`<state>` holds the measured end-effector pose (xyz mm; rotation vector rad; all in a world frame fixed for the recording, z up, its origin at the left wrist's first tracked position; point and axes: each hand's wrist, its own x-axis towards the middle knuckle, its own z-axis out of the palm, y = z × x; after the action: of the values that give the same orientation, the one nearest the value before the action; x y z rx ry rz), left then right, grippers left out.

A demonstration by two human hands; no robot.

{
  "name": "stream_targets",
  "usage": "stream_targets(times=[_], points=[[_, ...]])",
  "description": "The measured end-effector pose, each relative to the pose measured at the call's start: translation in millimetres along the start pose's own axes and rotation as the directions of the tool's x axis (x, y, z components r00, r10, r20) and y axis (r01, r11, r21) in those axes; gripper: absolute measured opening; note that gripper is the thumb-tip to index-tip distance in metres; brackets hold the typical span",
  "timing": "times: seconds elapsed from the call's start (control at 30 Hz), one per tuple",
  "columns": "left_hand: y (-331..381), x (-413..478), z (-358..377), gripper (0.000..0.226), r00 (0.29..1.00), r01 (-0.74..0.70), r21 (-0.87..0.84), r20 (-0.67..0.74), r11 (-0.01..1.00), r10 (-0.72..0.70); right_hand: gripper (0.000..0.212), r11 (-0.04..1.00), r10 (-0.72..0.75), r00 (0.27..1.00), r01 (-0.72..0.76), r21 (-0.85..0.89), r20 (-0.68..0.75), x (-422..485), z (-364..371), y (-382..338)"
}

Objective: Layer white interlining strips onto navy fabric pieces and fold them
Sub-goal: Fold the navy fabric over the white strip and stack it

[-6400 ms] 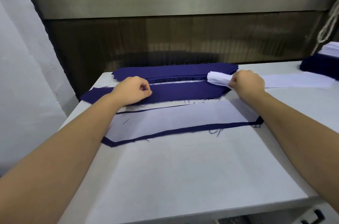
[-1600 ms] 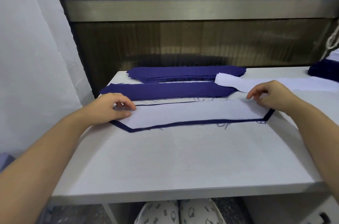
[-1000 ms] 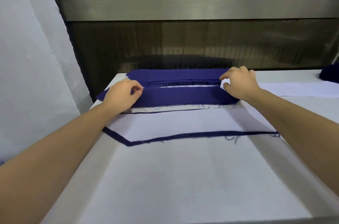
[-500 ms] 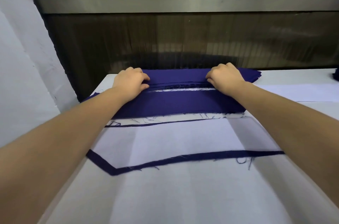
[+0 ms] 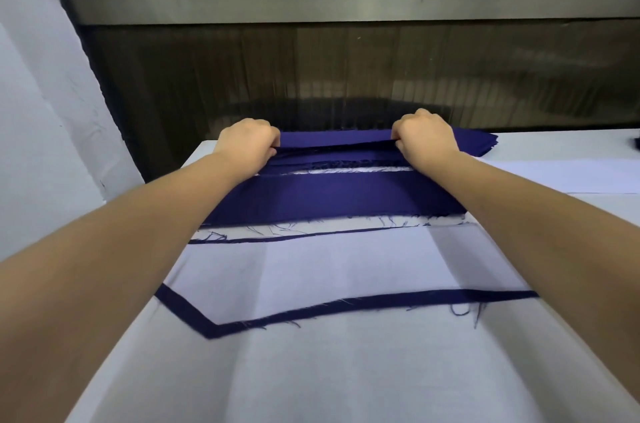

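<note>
At the far edge of the white table (image 5: 346,370) lies a stack of navy fabric pieces (image 5: 474,145). My left hand (image 5: 247,144) and my right hand (image 5: 427,138) each pinch one end of the top navy piece (image 5: 334,138) and lift its near edge off the stack. In front of the stack lies a folded navy band (image 5: 329,197). Closest to me, a white interlining strip (image 5: 346,267) lies flat on a navy piece (image 5: 346,308) whose dark border shows around it.
More white interlining strips (image 5: 561,177) lie on the table to the right, behind my right forearm. A dark ribbed panel (image 5: 346,76) with a metal bar above rises right behind the table. A white wall (image 5: 41,111) stands at the left.
My hands moved from the layered front piece to the folded band, then to the far stack. Now both pinch the top navy piece, and its near edge is lifted.
</note>
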<state>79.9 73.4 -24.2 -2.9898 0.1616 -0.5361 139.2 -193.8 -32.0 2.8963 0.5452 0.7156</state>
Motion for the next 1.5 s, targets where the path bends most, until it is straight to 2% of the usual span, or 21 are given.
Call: stream_targets(times=[0.07,0.13,0.23,0.33,0.5,0.6,0.77,0.83,0.9,1.0,1.13,1.23,1.27,1.37,1.5], points=[[-1.5,-0.7,-0.5,0.011,0.999,0.012,-0.003,-0.044,1.0,-0.012,0.015,0.974,0.115,0.993,-0.118,0.192,0.027,3.3,-4.8,1.2],[-2.9,-1.9,-2.1,0.011,0.995,0.036,-0.042,-0.087,0.998,-0.04,0.012,0.877,0.212,0.971,-0.238,0.416,0.109,6.7,-10.3,5.5],[-3.5,-4.7,-5.4,0.015,0.985,0.077,-0.126,-0.143,0.989,-0.095,0.012,0.772,0.255,0.961,-0.268,0.576,0.104,7.9,-15.0,9.9],[-1.8,-8.1,-6.6,0.015,0.981,0.111,-0.214,-0.133,0.97,-0.141,0.016,0.787,0.27,0.959,-0.269,0.555,0.081,7.4,-17.1,9.1],[-7.3,-20.7,-0.7,0.011,0.977,0.112,-0.432,-0.115,0.895,-0.178,0.026,0.875,0.265,0.953,-0.302,0.379,0.149,0.9,-13.0,11.9],[-16.0,-33.2,3.0,0.006,0.978,0.083,-0.471,-0.13,0.878,-0.163,0.031,0.883,0.306,0.941,-0.336,0.327,0.142,-8.8,-11.9,16.3],[-23.9,-50.9,3.9,0.004,0.973,0.077,-0.495,-0.152,0.865,-0.174,0.029,0.818,0.337,0.938,-0.253,0.517,-0.075,-19.7,-21.8,22.3],[-22.6,-59.0,2.3,0.012,0.963,0.087,-0.534,-0.171,0.841,-0.209,0.026,0.787,0.353,0.925,-0.213,0.579,-0.139,-29.0,-26.9,23.2],[-20.0,-68.1,0.3,0.021,0.955,0.11,-0.561,-0.169,0.821,-0.244,0.022,0.768,0.352,0.924,-0.197,0.609,-0.146,-41.6,-29.5,22.9],[-14.5,-83.0,-4.2,0.028,0.943,0.181,-0.6,-0.121,0.779,-0.312,0.014,0.729,0.374,0.923,-0.235,0.643,-0.086,-61.8,-33.2,21.5],[-10.8,-103.9,-12.7,0.035,0.908,0.221,-0.707,-0.103,0.672,-0.407,0.005,0.711,0.357,0.934,-0.257,0.655,-0.021,-86.2,-45.5,23.2],[-12.5,-119.5,-20.4,0.037,0.888,0.212,-0.728,-0.135,0.652,-0.439,0.013,0.702,0.305,0.951,-0.253,0.666,0.04,-107.9,-54.8,26.5],[-12.0,-125.4,-22.7,0.036,0.884,0.206,-0.731,-0.146,0.651,-0.444,0.015,0.67,0.278,0.957,-0.258,0.696,0.087,-114.6,-57.8,28.1],[-8.7,-139.5,-27.6,0.034,0.877,0.176,-0.771,-0.16,0.612,-0.454,0.015,0.468,0.207,0.942,-0.333,0.819,0.264,-132.6,-63.0,33.5],[-3.8,-146.4,-29.1,0.034,0.897,0.196,-0.809,-0.081,0.555,-0.435,0.019,0.378,0.214,0.927,-0.371,0.848,0.31,-151.2,-59.3,43.1]])
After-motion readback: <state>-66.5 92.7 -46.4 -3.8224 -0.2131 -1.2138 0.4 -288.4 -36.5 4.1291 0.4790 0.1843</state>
